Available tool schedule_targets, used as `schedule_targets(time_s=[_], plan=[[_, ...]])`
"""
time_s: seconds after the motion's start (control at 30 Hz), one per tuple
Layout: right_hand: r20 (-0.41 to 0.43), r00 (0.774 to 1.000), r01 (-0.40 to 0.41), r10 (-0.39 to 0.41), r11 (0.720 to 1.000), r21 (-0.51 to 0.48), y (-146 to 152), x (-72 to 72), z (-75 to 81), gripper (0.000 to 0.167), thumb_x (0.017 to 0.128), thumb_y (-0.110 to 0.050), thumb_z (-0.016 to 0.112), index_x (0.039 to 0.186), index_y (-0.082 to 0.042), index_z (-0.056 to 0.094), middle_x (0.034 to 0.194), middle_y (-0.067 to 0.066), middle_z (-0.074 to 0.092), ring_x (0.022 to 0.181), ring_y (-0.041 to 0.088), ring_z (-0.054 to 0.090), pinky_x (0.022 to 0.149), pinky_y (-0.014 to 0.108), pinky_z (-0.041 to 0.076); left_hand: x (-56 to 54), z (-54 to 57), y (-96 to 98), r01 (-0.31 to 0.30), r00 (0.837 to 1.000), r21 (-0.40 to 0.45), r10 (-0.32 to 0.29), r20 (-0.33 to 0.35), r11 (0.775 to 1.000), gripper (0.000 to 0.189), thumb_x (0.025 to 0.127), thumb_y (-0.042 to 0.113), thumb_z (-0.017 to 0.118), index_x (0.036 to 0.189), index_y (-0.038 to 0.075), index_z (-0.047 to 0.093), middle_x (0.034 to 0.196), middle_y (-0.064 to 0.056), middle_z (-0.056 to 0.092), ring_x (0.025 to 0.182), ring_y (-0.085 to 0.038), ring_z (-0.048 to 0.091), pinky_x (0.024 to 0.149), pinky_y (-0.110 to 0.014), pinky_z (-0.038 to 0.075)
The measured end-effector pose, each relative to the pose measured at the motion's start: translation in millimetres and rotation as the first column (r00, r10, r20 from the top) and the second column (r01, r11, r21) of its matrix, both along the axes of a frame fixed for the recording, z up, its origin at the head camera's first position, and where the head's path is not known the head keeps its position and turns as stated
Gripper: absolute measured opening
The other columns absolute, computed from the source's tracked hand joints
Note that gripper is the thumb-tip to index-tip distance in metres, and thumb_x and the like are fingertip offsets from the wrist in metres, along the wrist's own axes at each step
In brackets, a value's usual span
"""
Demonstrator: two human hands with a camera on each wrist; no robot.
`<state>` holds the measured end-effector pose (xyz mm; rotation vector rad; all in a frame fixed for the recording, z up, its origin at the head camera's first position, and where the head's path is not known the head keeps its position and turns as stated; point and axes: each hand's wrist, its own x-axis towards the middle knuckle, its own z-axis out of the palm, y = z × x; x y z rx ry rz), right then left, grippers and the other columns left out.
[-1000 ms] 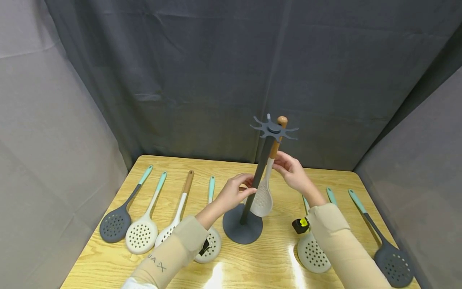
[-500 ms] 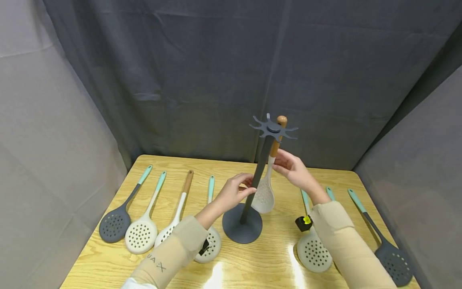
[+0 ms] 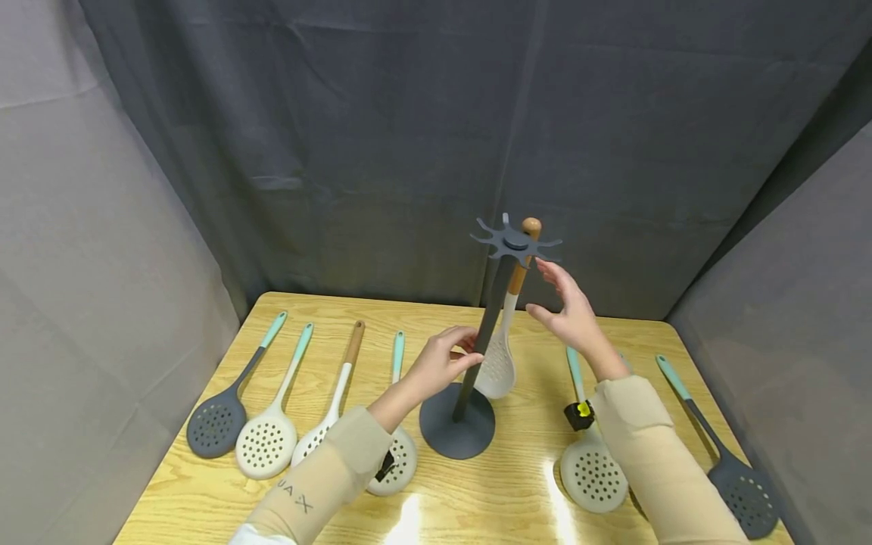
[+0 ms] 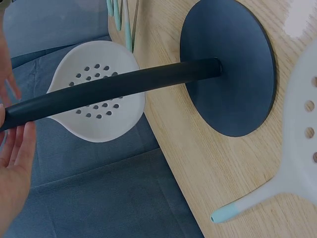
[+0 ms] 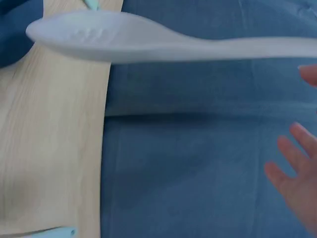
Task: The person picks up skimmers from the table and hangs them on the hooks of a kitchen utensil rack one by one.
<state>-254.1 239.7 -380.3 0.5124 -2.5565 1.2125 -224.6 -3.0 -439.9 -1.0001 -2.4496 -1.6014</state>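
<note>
A dark grey utensil stand [image 3: 457, 440], with a ring of curved hooks on top, stands upright on the table. My left hand [image 3: 441, 365] grips its pole [image 4: 114, 87] at mid-height, thumb on the near side and fingers across from it. A white slotted spoon [image 3: 498, 369] with a wooden handle hangs at the hooks, bowl down and off the table. Exactly how its handle catches a hook is hard to see. Just right of the spoon is my right hand [image 3: 574, 316], fingers spread and holding nothing. The right wrist view shows a gap between that hand and the spoon [image 5: 109, 39].
Left of the stand lie a grey skimmer [image 3: 216, 424], a white skimmer [image 3: 266, 445], a wooden-handled slotted utensil [image 3: 353, 344] and a partly covered white skimmer [image 3: 404, 454]. A white skimmer [image 3: 594, 477] and a grey skimmer [image 3: 742, 496] lie right. Dark cloth [image 3: 381, 151] hangs behind.
My right hand has let go of the slotted spoon, opened and moved slightly right and up. The spoon has shifted only slightly and stays hanging. My left hand has not moved.
</note>
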Motion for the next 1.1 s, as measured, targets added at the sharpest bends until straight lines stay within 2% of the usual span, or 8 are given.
schedule_targets(time_s=[0.2,0.4,0.5,0.63,0.67,0.87,1.07,1.1], plan=[[0.044,0.983,0.173,-0.176,0.982,0.074,18,-3.0,-18.9,0.066,0.083,-0.009,0.063,0.141,-0.009,0.031,0.139,0.018,0.032,0.126,0.039,0.031,0.098,0.059,0.029,-0.4,-0.7,0.3,-0.005,1.000,0.000,0.005,0.002,1.000,0.032,0.087,0.016,0.062,0.116,0.006,0.057,0.103,-0.006,0.060,0.090,-0.016,0.059,0.074,-0.018,0.052],[0.198,0.937,0.264,-0.287,0.955,0.135,40,-3.1,-48.0,0.065,0.087,-0.008,0.058,0.141,-0.001,0.024,0.134,0.030,0.030,0.121,0.048,0.031,0.095,0.060,0.033,-0.6,-0.6,0.4,-0.013,1.000,-0.007,0.013,0.008,1.000,0.031,0.086,0.015,0.063,0.115,0.006,0.057,0.102,-0.006,0.060,0.091,-0.015,0.059,0.075,-0.017,0.051],[0.320,0.892,0.266,-0.319,0.943,0.200,53,-2.3,-68.1,0.068,0.089,-0.013,0.055,0.143,0.001,0.017,0.135,0.035,0.025,0.120,0.051,0.029,0.093,0.062,0.034,-0.4,-0.3,0.5,-0.016,1.000,-0.009,0.016,0.010,1.000,0.031,0.086,0.015,0.063,0.115,0.006,0.058,0.102,-0.006,0.060,0.090,-0.015,0.059,0.075,-0.017,0.051],[0.466,0.818,0.214,-0.338,0.930,0.298,68,2.3,-92.8,0.072,0.090,-0.018,0.054,0.143,0.005,0.010,0.136,0.040,0.017,0.120,0.055,0.024,0.092,0.063,0.033,-0.1,0.0,0.5,-0.019,1.000,-0.013,0.019,0.003,1.000,0.032,0.086,0.015,0.064,0.115,0.006,0.058,0.101,-0.006,0.060,0.090,-0.014,0.060,0.075,-0.018,0.052],[0.489,0.805,0.200,-0.335,0.930,0.308,70,3.7,-98.4,0.073,0.089,-0.018,0.054,0.142,0.006,0.010,0.136,0.041,0.016,0.120,0.056,0.024,0.092,0.063,0.033,-0.1,-0.2,0.4,-0.019,1.000,-0.012,0.019,0.000,1.000,0.032,0.086,0.015,0.064,0.115,0.006,0.058,0.102,-0.006,0.060,0.090,-0.015,0.060,0.075,-0.018,0.052],[0.570,0.745,0.173,-0.345,0.926,0.335,83,10.2,-127.3,0.070,0.089,-0.014,0.052,0.140,0.011,0.010,0.131,0.042,0.024,0.114,0.054,0.035,0.088,0.059,0.039,-0.2,-0.6,0.4,-0.015,1.000,-0.010,0.015,0.001,1.000,0.031,0.086,0.015,0.063,0.115,0.006,0.057,0.102,-0.006,0.060,0.090,-0.015,0.060,0.074,-0.017,0.051],[0.649,0.668,0.163,-0.363,0.923,0.349,87,14.1,-144.8,0.067,0.090,-0.014,0.048,0.140,0.011,0.010,0.130,0.041,0.029,0.114,0.053,0.036,0.089,0.058,0.040,-0.6,-0.9,0.6,-0.014,1.000,-0.014,0.014,0.005,1.000,0.032,0.086,0.015,0.063,0.116,0.006,0.057,0.102,-0.006,0.060,0.090,-0.014,0.059,0.075,-0.016,0.051],[0.650,0.663,0.162,-0.371,0.919,0.359,87,14.4,-146.3,0.065,0.090,-0.013,0.048,0.139,0.012,0.012,0.129,0.041,0.030,0.114,0.053,0.036,0.089,0.058,0.040,-0.6,-1.0,0.6,-0.013,1.000,-0.014,0.013,0.007,1.000,0.032,0.086,0.015,0.063,0.116,0.006,0.057,0.102,-0.006,0.060,0.090,-0.014,0.059,0.075,-0.016,0.051]])
